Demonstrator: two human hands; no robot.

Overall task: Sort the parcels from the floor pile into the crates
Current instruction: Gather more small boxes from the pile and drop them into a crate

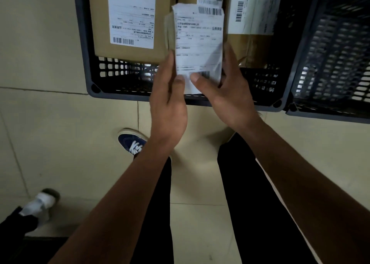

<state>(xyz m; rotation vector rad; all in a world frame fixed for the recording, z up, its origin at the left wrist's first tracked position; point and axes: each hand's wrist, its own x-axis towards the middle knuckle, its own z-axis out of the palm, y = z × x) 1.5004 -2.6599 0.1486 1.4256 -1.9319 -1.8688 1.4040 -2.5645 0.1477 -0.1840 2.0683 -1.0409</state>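
both forearms reach forward, left hand (170, 101) and right hand (230, 91) gripping together.

Both hands hold a small parcel (198, 41) over the near edge of a dark crate (90, 67); the left hand (170, 95) grips its left side, the right hand (230, 91) pinches its lower right. Three brown labelled boxes (128, 19) lie in the crate. A second crate (336, 63) stands just beside it, on the right.

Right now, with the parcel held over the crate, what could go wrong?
1. The parcel is held only at its lower end, between left hand and right hand; it may tip or slip.
2. The crate already holds three boxes, so it may land tilted on top.
3. The label faces up but is motion-blurred; a misread could send it to the wrong crate.
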